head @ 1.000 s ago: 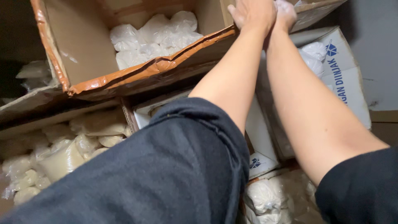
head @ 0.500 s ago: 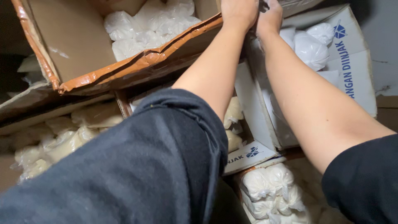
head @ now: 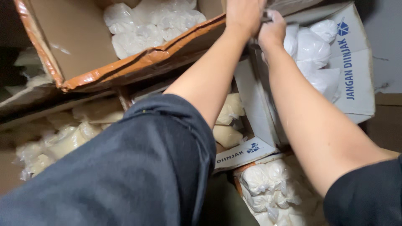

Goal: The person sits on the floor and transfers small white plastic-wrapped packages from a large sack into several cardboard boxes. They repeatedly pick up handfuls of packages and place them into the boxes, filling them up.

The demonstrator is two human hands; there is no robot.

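Both my arms reach up and away from me. My left hand (head: 244, 16) is closed on the front edge of a brown cardboard box (head: 75, 46) that is tilted and lined with orange tape. Several white bags of powder (head: 146, 25) lie inside it. My right hand (head: 272, 32) is clenched right beside the left one, gripping the same edge where it meets a white carton (head: 351, 62). What lies under the fingers is hidden.
The white carton at the right holds more white bags (head: 312, 46). Lower boxes hold yellowish bags (head: 63, 138) at the left, cream bags (head: 228, 121) in the middle and tied white bags (head: 268, 184) at the bottom. My dark sleeve (head: 125, 167) fills the foreground.
The view has drifted, so both hands sit slightly lower and to the left in frame. The white carton and the lower bags show more. Both hands keep their grip.
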